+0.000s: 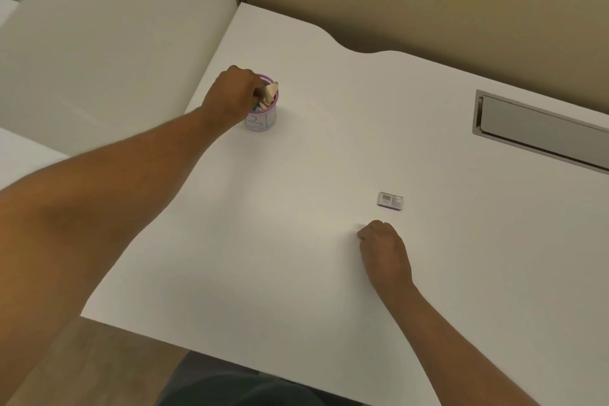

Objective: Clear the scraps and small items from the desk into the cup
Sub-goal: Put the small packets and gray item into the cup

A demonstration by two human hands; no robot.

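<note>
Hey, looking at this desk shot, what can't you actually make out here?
Head view only:
- Near rim and most contents of the cup: hidden by the left hand.
- Whatever the right hand holds, if anything: fingers curl under the hand.
- Print on the small box: too small.
- The desk and its cable hatch: cut off at the right edge.

Left arm stretched far forward, left hand [235,92] bent down, fingers bunched. Right hand [384,252] curled loosely, knuckles up, forearm low.
</note>
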